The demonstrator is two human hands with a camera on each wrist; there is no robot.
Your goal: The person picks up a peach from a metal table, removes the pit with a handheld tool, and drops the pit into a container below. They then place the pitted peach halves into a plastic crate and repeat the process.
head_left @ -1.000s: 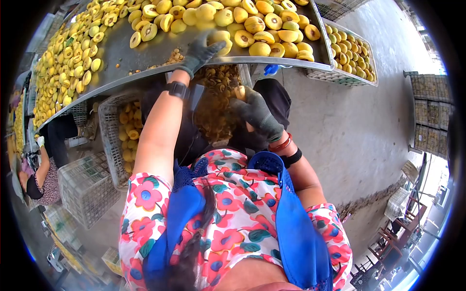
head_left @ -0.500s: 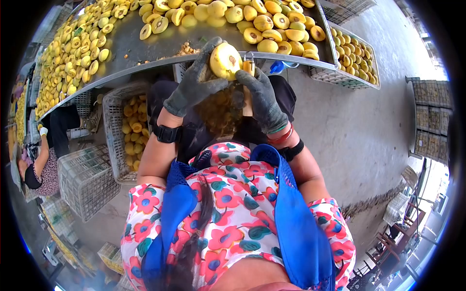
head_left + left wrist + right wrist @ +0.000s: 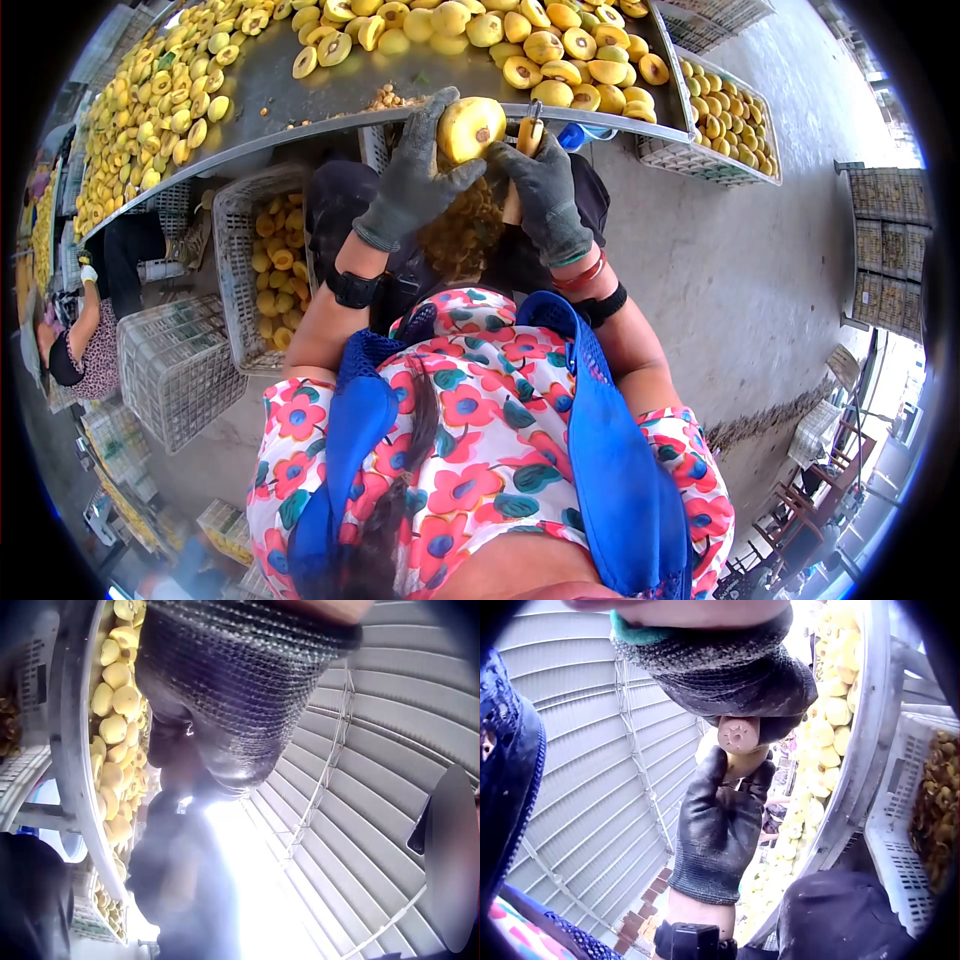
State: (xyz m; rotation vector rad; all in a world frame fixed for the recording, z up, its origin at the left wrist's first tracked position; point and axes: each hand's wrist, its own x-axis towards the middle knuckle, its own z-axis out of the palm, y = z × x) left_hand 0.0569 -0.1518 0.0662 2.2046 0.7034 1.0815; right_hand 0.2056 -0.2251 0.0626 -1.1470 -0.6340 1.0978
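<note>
We've got a big yellow fruit half, round with a brown centre on its cut face (image 3: 460, 132), sitting in the left hand in its dark grey glove (image 3: 410, 180). The fingers curl round its left and far sides and the thumb comes along the near side, so the grip is only as wide as the fruit. It sticks out on the right of that grip, brown centre partly toward the other hand, just off the near edge of the grey metal table (image 3: 290, 90).

The right hand, same dark grey glove (image 3: 548, 195), is closed round a light wooden-handled tool with a small metal tip (image 3: 530, 132). Tip points to the far side, a little right of the fruit and apart from it. The right thumb is right by the fruit's near right edge (we honestly can't tell if it touches).

Compared with half a second back, the tool has swung a bit right and leans more, leaving a wider gap to the fruit, which has shifted slightly right too. A second ago our left hand was out over the table at the loose yellow fruit halves (image 3: 545, 48), and the right hand was nearer our body.
</note>
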